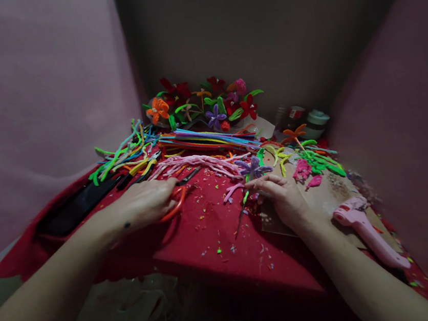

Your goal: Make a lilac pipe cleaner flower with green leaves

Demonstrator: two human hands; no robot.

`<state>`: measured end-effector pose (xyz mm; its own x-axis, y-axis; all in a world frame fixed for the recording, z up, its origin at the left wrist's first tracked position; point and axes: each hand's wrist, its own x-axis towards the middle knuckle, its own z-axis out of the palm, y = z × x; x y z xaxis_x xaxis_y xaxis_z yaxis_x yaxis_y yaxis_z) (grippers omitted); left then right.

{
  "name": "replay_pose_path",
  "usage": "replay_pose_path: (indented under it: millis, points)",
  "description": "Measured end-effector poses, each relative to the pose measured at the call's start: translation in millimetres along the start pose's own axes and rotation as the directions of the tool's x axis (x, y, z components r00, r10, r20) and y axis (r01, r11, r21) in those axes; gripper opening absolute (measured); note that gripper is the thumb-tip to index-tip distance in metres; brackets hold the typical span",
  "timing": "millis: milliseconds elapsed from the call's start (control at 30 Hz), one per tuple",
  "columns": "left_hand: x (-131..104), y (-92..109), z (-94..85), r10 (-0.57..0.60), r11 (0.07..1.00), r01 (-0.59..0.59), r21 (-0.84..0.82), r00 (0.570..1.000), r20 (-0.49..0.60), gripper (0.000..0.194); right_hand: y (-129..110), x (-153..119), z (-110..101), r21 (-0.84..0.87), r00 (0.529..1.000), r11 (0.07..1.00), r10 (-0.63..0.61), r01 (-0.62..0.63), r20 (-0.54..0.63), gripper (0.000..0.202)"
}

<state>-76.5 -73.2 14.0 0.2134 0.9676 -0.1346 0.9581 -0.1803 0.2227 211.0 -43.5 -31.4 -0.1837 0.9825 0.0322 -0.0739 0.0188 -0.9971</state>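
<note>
My left hand [151, 202] is closed on a pair of scissors with orange handles [177, 206], their dark blades pointing to the right over the red cloth. In my right hand [279, 194], the fingers pinch the stem of a purple pipe-cleaner flower [254, 168]. The flower faces up, and its thin stem, green near the top and dark below, slants down to the left. Pink pipe cleaners [202, 164] lie just behind, between the two hands.
Finished flowers [214, 116] stand at the back. Colored pipe cleaners [212, 141], pliers [141, 169] and a black phone-like slab [74, 207] lie on the red cloth [208, 243]. At right are cardboard [321, 197] and a pink glue gun [373, 235].
</note>
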Motion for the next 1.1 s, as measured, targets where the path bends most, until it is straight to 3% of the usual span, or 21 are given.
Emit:
replay_pose_path:
  millis: [33,100,200,233,300,333,433,500,567,633,733,800,967,1100]
  points:
    - [5.3,-8.2,0.3,-0.02,0.988,0.015,0.151,0.999,0.028,0.031,-0.4,-0.3,-0.1,-0.004,1.0,1.0,-0.016,0.016,-0.002,0.015]
    - [13.9,-15.0,-0.1,-0.043,0.959,0.028,0.283,0.998,0.047,0.033,-0.9,-0.6,-0.2,0.001,0.999,0.999,-0.035,0.035,-0.012,0.015]
    - [23.2,1.1,-2.0,0.004,0.962,0.02,0.274,0.996,-0.088,0.032,0.3,0.1,-0.9,0.019,0.998,0.998,-0.052,0.053,-0.024,0.013]
    - [26.3,12.1,-1.9,0.045,0.981,-0.018,0.192,0.99,-0.136,0.031,1.2,0.6,-1.4,0.024,0.998,0.998,-0.061,0.062,-0.025,0.012]
    - [33.9,38.2,1.6,0.172,0.972,-0.183,-0.15,0.981,-0.086,0.029,2.8,1.4,-2.5,0.024,0.995,0.996,-0.09,0.091,-0.031,0.012]
    - [38.3,51.5,5.2,0.186,0.92,-0.167,-0.354,0.982,0.021,0.031,3.0,1.5,-3.1,0.017,0.994,0.994,-0.105,0.106,-0.034,0.011]
    - [52.4,84.0,21.1,0.143,0.624,0.106,-0.775,0.959,0.246,0.035,0.2,0.9,-3.5,-0.019,0.989,0.991,-0.137,0.136,-0.05,0.011]
    - [59.9,96.6,31.9,0.218,0.452,0.188,-0.872,0.925,0.312,0.035,-3.4,0.3,-2.8,-0.051,0.988,0.989,-0.14,0.137,-0.065,0.011]
    - [64.4,103.3,39.8,0.284,0.379,0.199,-0.904,0.904,0.318,0.031,-6.2,0.3,-1.9,-0.076,0.988,0.988,-0.14,0.135,-0.068,0.011]
    - [66.5,107.0,44.6,0.277,0.457,0.13,-0.88,0.919,0.279,0.026,-7.1,0.9,-1.5,-0.083,0.989,0.987,-0.14,0.135,-0.054,0.011]
    - [68.2,112.1,48.5,0.201,0.742,-0.077,-0.666,0.973,0.11,0.025,-5.7,2.2,-2.7,-0.061,0.988,0.987,-0.148,0.146,-0.04,0.012]
    - [70.2,116.1,50.7,0.192,0.844,-0.167,-0.51,0.981,-0.004,0.024,-4.5,3.0,-4.6,-0.031,0.985,0.986,-0.166,0.165,-0.038,0.012]
    - [75.6,123.1,52.3,0.201,0.92,-0.235,-0.313,0.97,-0.138,0.02,-5.1,4.9,-9.7,0.19,0.993,0.975,-0.114,0.117,-0.029,0.01]
    - [76.8,116.9,45.4,0.208,0.938,-0.258,-0.23,0.953,-0.218,0.026,-7.9,6.1,-11.6,0.296,0.998,0.953,-0.056,0.059,-0.017,0.009]
